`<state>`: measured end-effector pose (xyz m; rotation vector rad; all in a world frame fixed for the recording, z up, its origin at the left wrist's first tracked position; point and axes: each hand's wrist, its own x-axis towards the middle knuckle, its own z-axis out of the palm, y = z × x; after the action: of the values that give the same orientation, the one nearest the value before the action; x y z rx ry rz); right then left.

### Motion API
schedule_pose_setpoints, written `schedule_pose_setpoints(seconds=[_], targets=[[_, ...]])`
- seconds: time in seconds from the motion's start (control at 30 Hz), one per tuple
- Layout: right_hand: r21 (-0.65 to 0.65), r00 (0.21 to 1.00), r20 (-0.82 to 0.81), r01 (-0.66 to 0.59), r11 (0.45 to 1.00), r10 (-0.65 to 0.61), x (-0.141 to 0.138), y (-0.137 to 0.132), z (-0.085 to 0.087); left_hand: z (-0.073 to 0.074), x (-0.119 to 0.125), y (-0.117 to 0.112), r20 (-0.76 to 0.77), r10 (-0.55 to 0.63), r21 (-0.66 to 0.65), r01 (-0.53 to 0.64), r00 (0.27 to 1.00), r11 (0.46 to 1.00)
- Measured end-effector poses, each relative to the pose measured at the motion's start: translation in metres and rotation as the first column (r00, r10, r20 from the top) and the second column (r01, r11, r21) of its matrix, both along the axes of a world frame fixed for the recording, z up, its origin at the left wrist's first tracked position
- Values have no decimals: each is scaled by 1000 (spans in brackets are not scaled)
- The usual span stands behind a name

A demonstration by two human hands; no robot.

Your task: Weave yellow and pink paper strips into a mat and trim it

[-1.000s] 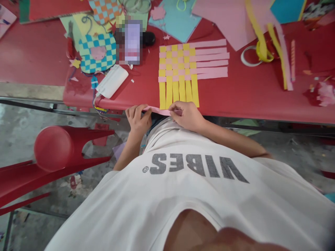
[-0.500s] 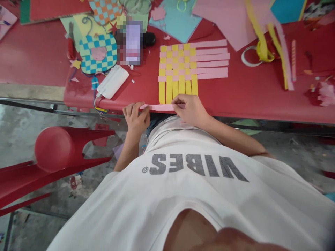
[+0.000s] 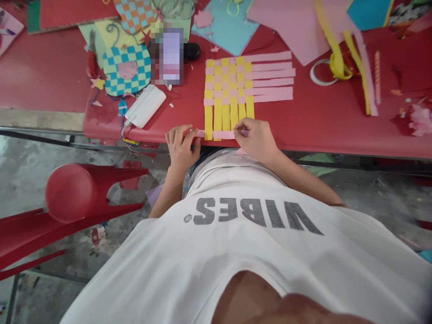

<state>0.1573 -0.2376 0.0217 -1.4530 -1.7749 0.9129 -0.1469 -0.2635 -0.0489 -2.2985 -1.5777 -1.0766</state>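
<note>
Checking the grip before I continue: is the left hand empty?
No, the left hand grips the pink strip near its left end, just left of the yellow strips.

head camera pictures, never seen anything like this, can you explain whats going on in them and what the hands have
There is no machine here: you see a person's own two bare hands. All the pictures come from one camera worn on the head, looking forward and down, so the lettering on the white shirt appears upside down.

On the red table lies a woven piece of pink and yellow strips, with loose yellow ends toward the person and pink ends toward the right. Left of it are a white box and a blue-and-green checkered piece.

The left hand and right hand hold one pink strip between them. It passes beneath the leftmost yellow strip and over the next one.
</note>
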Motion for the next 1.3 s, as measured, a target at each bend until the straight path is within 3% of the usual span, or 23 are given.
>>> schedule_pose_setpoints(seconds=[0.13,0.3,0.37,0.5,0.63,0.83,1.13,1.3], targets=[[67,999,-29,26,997,-24,4,-3,-6,10,15,2,-7,-55,-81,54,998,995],[-73,995,-100,-29,997,21,0,-19,-8,17,28,10,-79,-210,-124,200,975,972],[-67,996,-73,-49,997,44,-2,-23,-11,17,29,13,-93,-235,-116,224,967,968],[-41,997,-2,-77,996,77,-3,-23,-16,13,26,16,-113,-239,-129,224,965,966],[-102,993,-8,-120,987,120,-3,-22,-18,10,21,18,-107,-237,-187,215,966,959],[-143,980,-41,-197,970,193,-7,-22,-19,8,19,21,-78,-274,-118,264,959,957],[-69,998,0,-65,995,65,-2,-23,-17,10,21,22,-24,-258,-212,247,966,945],[-13,999,-3,-46,999,46,-1,-24,-13,11,23,22,-75,-250,-206,230,965,951]])
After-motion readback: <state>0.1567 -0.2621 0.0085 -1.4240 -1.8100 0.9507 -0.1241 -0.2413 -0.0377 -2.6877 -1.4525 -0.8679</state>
